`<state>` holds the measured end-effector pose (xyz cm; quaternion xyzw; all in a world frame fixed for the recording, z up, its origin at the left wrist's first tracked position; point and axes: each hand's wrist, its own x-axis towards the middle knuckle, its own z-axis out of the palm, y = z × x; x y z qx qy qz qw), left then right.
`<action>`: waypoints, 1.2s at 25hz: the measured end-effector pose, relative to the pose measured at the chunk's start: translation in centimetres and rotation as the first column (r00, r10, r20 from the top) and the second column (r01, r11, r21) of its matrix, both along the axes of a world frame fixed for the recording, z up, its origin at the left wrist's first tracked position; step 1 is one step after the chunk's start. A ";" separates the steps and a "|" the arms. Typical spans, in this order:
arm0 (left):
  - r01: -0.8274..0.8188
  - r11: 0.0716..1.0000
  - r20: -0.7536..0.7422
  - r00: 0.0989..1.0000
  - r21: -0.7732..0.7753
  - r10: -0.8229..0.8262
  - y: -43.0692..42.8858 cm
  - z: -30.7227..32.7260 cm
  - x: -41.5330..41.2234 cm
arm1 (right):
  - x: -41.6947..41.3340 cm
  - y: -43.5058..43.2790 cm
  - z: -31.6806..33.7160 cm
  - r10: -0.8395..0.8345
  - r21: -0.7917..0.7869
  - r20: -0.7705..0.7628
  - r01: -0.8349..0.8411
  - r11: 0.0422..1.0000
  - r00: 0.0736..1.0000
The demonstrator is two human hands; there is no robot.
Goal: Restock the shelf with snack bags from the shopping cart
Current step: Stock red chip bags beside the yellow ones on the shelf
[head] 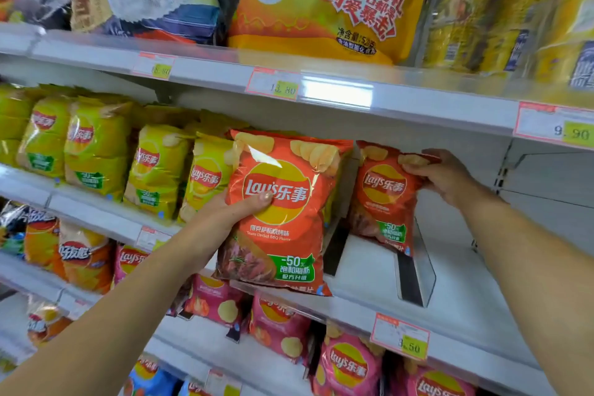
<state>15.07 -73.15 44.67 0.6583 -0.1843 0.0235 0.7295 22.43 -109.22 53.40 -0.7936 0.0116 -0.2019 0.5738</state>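
My left hand (225,212) grips a red Lay's chip bag (283,235) by its left edge, thumb across the logo, holding it upright at the front of the middle shelf (450,302). A second red Lay's bag (382,199) stands further back on the same shelf, and my right hand (446,177) holds it by its upper right corner. A clear plastic divider (421,260) stands just right of that bag. The shopping cart is out of view.
Yellow-green Lay's bags (154,170) fill the shelf to the left. Large snack packs (321,0) sit on the shelf above, pink Lay's bags (279,325) on the one below. Right of the divider the white shelf is bare. Price tags (400,336) line the shelf edges.
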 end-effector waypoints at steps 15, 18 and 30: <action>-0.028 0.998 -0.027 0.999 0.061 0.029 -9.0 1.3 -0.5 | 5.0 -2.4 -7.7 0.040 -0.334 -0.182 -0.100 0.937 0.982; -0.011 0.998 0.019 1.000 0.063 0.010 -12.3 2.2 1.1 | 3.2 -1.6 -6.2 -0.120 -0.202 -0.159 0.087 0.976 0.980; -0.076 0.952 0.085 0.995 0.297 0.053 -20.4 0.1 10.5 | 0.0 1.3 -5.9 -0.032 0.142 -0.238 0.067 0.988 0.971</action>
